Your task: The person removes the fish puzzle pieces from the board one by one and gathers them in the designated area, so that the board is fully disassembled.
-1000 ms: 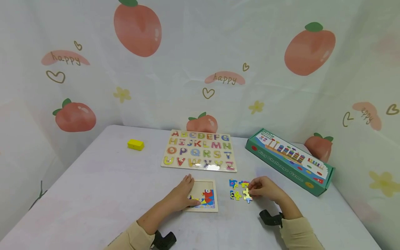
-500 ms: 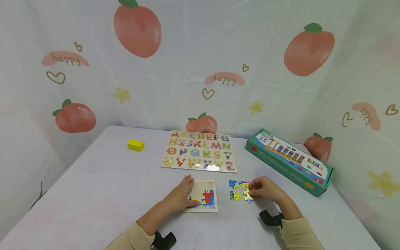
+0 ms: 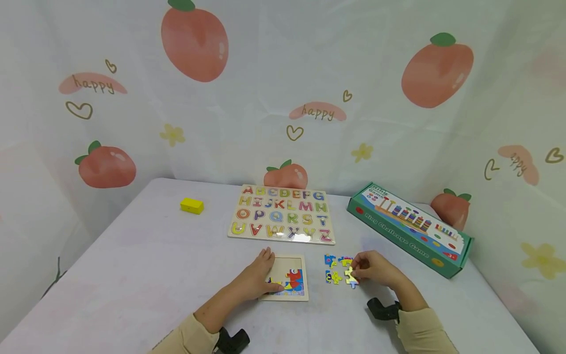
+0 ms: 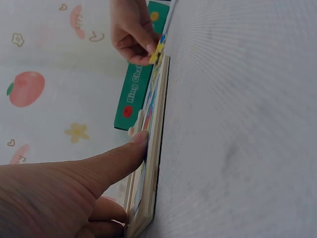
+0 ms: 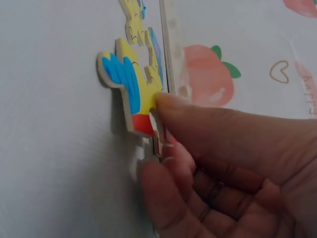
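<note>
A small wooden jigsaw tray [image 3: 288, 278] lies on the white table, partly filled with red, blue and yellow pieces. My left hand [image 3: 256, 276] rests flat on the tray's left part, its fingertips [image 4: 140, 137] on the tray's face. Several loose puzzle pieces [image 3: 335, 269] lie just right of the tray. My right hand [image 3: 375, 269] pinches one yellow, blue and red piece [image 5: 132, 94] between thumb and forefinger, with its edge against the table.
An alphabet puzzle board [image 3: 282, 214] lies behind the tray. A green ring-game box [image 3: 409, 226] sits at the right. A yellow block [image 3: 192, 205] lies at the far left. A printed cloth backdrop surrounds the table.
</note>
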The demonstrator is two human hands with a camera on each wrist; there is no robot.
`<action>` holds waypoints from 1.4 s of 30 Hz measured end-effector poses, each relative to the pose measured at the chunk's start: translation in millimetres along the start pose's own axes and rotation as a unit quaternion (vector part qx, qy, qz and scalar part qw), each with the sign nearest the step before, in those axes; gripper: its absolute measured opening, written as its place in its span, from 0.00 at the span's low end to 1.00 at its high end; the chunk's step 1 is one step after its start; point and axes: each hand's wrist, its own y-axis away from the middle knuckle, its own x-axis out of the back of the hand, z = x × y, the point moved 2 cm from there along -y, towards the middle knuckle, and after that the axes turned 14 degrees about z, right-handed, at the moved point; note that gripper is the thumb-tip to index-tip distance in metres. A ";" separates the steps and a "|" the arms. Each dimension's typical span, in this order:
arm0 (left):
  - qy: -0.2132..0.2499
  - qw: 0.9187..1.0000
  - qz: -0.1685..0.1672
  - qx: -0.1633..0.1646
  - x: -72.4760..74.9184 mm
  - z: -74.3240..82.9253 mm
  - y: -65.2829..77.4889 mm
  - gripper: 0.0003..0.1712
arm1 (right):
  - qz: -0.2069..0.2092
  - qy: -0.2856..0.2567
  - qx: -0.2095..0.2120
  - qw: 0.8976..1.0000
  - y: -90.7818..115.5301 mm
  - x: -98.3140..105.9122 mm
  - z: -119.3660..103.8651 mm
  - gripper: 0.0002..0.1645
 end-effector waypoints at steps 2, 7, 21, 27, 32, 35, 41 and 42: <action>0.001 1.000 0.000 -0.001 0.3 0.5 0.0 0.50 | -0.004 -0.010 -0.005 1.000 -0.2 0.4 0.5 0.14; 0.000 1.000 0.000 -0.001 1.1 1.6 0.1 0.50 | -0.011 -0.042 -0.018 0.999 0.1 1.2 2.1 0.16; -0.006 1.000 0.000 -0.005 0.6 1.1 0.2 0.50 | 0.004 -0.020 -0.014 1.000 -2.3 -3.6 2.5 0.12; -0.008 1.000 0.000 -0.003 -0.9 0.1 -1.1 0.50 | 0.025 0.017 0.009 0.999 -2.8 -4.4 -0.3 0.09; -0.013 1.000 -0.002 -0.001 -1.9 -1.8 -2.9 0.50 | 0.034 0.029 0.012 0.999 -2.9 -3.9 -9.1 0.11; -0.027 1.000 -0.005 -0.005 -1.5 -1.8 -3.6 0.50 | 0.034 0.032 0.023 0.999 -4.7 -6.6 -20.2 0.11; -0.055 0.998 -0.007 -0.015 -0.6 4.2 -3.4 0.51 | 0.004 0.034 0.078 0.996 -13.9 -24.1 -44.5 0.11; -0.055 0.998 -0.005 -0.016 -0.2 6.3 -3.5 0.51 | -0.002 0.036 0.088 0.996 -16.0 -28.0 -48.0 0.11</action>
